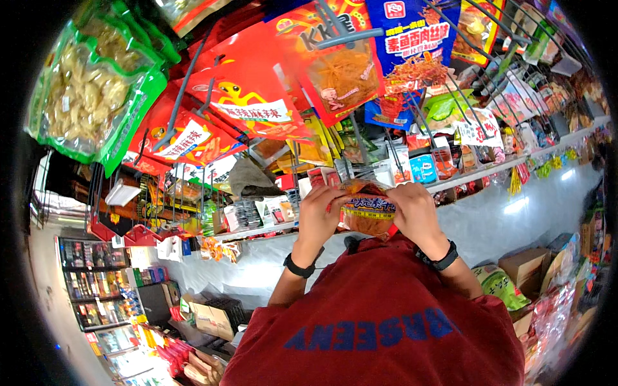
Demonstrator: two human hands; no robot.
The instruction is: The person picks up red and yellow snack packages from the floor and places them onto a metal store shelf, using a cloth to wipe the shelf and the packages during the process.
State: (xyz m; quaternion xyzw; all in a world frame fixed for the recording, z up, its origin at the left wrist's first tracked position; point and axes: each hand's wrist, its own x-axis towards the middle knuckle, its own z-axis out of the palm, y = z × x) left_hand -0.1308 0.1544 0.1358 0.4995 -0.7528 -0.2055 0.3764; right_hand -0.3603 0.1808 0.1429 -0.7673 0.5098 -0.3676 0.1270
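Observation:
A plastic snack packet (369, 214) with a yellow band and brown food showing through is held up in front of my chest. My left hand (318, 217) pinches its upper edge on the left side of the picture, and my right hand (417, 212) grips the opposite upper corner. Between the hands the packet's top looks bent or parted; whether it is torn cannot be told. Each wrist wears a black band. Beyond the hands, red snack bags (251, 96) and a blue snack bag (415, 43) hang from metal hooks.
Metal display hooks (350, 37) jut out above the hands. A shelf edge (483, 169) with small packets runs behind them. Green-edged bags (87, 91) hang at upper left. A cardboard box (524, 270) and a green bag (502, 287) lie at right; a lit display cabinet (94, 284) stands at left.

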